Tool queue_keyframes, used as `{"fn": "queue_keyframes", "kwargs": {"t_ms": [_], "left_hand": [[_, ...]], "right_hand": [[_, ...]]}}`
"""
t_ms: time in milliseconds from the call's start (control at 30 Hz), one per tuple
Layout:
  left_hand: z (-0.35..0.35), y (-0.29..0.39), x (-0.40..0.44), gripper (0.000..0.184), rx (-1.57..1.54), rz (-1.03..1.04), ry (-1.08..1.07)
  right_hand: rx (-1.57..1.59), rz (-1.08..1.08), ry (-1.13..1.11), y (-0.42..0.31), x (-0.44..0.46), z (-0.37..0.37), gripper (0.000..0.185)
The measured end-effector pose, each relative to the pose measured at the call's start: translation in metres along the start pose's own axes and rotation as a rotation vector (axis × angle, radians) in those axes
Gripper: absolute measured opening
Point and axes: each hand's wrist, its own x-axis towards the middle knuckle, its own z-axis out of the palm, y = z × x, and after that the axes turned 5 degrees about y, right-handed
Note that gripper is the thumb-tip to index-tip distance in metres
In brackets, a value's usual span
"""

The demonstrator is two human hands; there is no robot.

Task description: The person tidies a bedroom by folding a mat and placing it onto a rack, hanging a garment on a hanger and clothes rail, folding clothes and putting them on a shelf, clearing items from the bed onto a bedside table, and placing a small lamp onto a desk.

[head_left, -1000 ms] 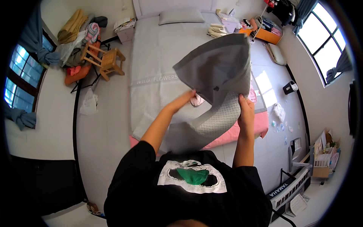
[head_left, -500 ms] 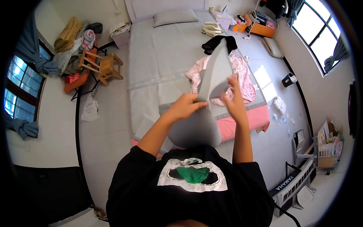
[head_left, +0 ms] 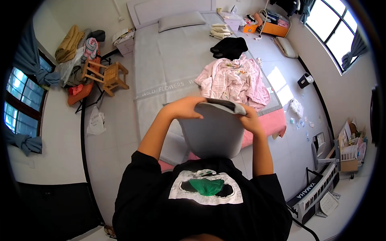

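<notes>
A grey fabric piece [head_left: 213, 134] hangs in front of my body, its top edge folded over. My left hand [head_left: 185, 107] is closed on the upper left part of that edge. At the upper right end, my right hand [head_left: 250, 120] grips the same fabric. Beyond the hands, a pink patterned garment [head_left: 235, 80] lies spread on the grey bed cover [head_left: 161, 52]. A black garment [head_left: 230, 47] rests just past it. The lower part of the grey fabric hides some of the bed's near edge.
A grey pillow [head_left: 181, 21] lies at the bed's head, folded cream cloths [head_left: 220, 31] at its right side. A wooden chair [head_left: 107, 75] stands left. Right are a bin [head_left: 305, 80], a white bag [head_left: 296, 108] and a keyboard [head_left: 317, 190].
The raised grey fabric has come down and is folded over, uncovering the pink and black garments. My right hand, open half a second ago, has closed on the fabric's edge.
</notes>
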Motion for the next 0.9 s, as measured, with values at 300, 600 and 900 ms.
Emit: {"fn": "queue_keyframes", "kwargs": {"t_ms": [300,600,900], "left_hand": [[0.057,-0.123,-0.048,0.023,0.261,-0.032,0.440],[0.049,-0.100,-0.027,0.014,0.290,0.115,0.449],[0.053,-0.116,-0.022,0.016,-0.052,-0.229,0.345]], "right_hand": [[0.182,0.097,-0.383,0.013,-0.006,-0.075,0.028],[0.228,0.211,-0.343,0.025,-0.003,-0.108,0.024],[0.254,0.330,-0.010,0.053,-0.019,-0.116,0.020]]}}
